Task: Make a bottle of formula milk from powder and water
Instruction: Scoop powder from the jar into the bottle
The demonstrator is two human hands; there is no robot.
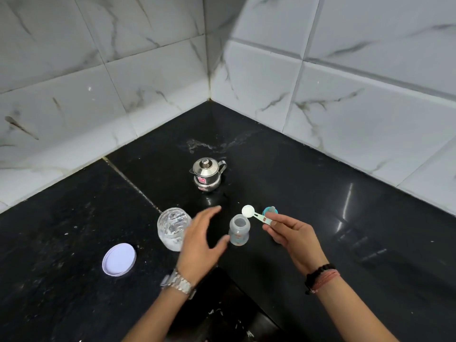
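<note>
Powder fills the bowl of the measuring scoop (247, 210), which hangs just above and slightly behind the open mouth of the baby bottle (239, 229). That bottle stands upright on the black counter (320, 193), uncapped, between the two hands. The scoop's long axis runs from the bowl back and to the right, down to the right hand (288, 230), whose fingers (269, 224) pinch the handle end; tipping the powder in looks like the step at hand, needing only a short shift toward the person. The left hand (204, 238) hovers spread and relaxed, gripping nothing, thumb close to the bottle's side, seemingly about to steady it. Behind that hand stands an open clear jar (170, 228), its white lid (119, 259) lying further left. A teal bottle cap (270, 210) sits behind the right hand, and a small steel pot (207, 175) farther back.
</note>
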